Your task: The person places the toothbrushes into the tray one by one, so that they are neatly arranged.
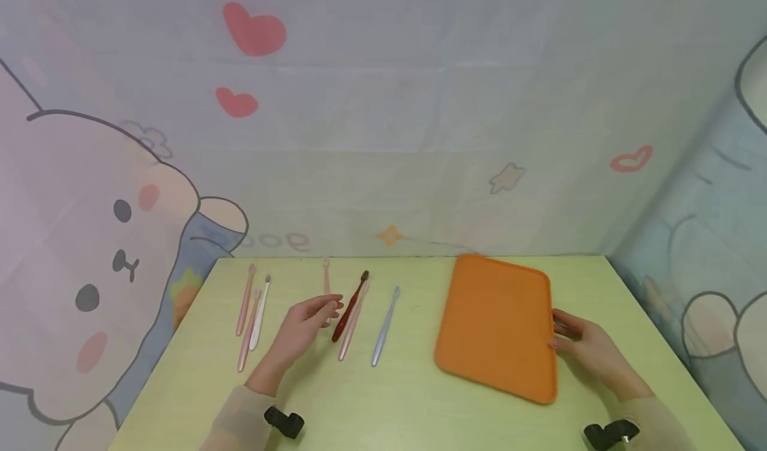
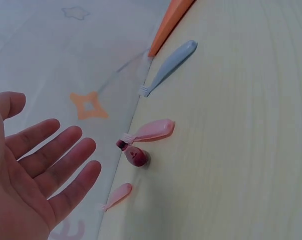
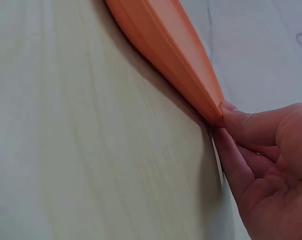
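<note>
While the right hand (image 1: pixel 590 351) pinches its right edge between thumb and fingers, the orange, rounded-rectangular tray (image 1: pixel 500 331) occupies the right part of the pale yellow-green surface (image 1: pixel 407 404). The left hand (image 1: pixel 305 326), fingers extended and slightly spread, is near the dark red toothbrush (image 1: pixel 350 308). A slender pale pink toothbrush (image 1: pixel 350 332) lies just beside the red one; a light blue toothbrush (image 1: pixel 385 328) lies nearer the tray. Farther left lies a white toothbrush (image 1: pixel 260 318). Behind the surface hangs a printed backdrop (image 1: pixel 383 104).
</note>
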A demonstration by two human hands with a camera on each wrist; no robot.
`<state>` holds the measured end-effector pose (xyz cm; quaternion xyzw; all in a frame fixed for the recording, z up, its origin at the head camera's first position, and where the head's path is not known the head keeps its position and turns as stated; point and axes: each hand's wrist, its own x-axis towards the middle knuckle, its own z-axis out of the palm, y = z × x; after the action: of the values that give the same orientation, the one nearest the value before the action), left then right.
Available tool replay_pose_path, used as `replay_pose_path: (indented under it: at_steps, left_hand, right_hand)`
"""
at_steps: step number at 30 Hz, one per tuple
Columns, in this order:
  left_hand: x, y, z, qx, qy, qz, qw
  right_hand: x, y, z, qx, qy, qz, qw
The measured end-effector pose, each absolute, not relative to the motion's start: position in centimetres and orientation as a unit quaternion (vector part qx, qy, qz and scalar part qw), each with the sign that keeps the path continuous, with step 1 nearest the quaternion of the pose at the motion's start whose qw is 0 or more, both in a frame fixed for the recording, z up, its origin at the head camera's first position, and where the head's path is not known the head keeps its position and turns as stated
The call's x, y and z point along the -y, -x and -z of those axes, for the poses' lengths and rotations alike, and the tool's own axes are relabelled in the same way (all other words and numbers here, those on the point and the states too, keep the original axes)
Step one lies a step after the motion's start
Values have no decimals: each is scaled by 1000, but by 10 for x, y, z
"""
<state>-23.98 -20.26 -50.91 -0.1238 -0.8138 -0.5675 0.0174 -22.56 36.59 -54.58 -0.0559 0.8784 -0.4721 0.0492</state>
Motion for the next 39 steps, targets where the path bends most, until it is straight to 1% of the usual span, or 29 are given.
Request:
replay_pose_path:
  at_steps: [6, 10, 14, 20, 25, 27, 34, 39]
  left_hand:
    - [220, 238, 510, 819, 102, 564, 11]
    - [244, 237, 506, 821, 72, 565, 28]
    - [275, 241, 505, 832, 24, 551, 60]
    - [320, 252, 511, 847, -79, 516, 104]
    - [343, 267, 521, 862, -138, 466, 145]
    - [349, 272, 524, 868, -149, 448, 152]
    - [357, 281, 531, 876, -167, 432, 139]
    - [358, 283, 534, 887, -158, 414, 132]
  right_hand:
    - [-353, 242, 551, -861, 59, 500, 78]
    - [-346, 245, 553, -849, 55, 517, 96]
    - [-344, 242, 553, -848, 42, 518, 101]
    - [-340, 242, 551, -852, 29, 513, 104]
    - [-339, 244, 551, -851, 35, 514, 102]
    - [-338, 244, 550, -849, 32, 517, 102]
    - [-336, 242, 548, -843, 30, 527, 105]
    - [-336, 242, 546, -837, 32, 535, 109]
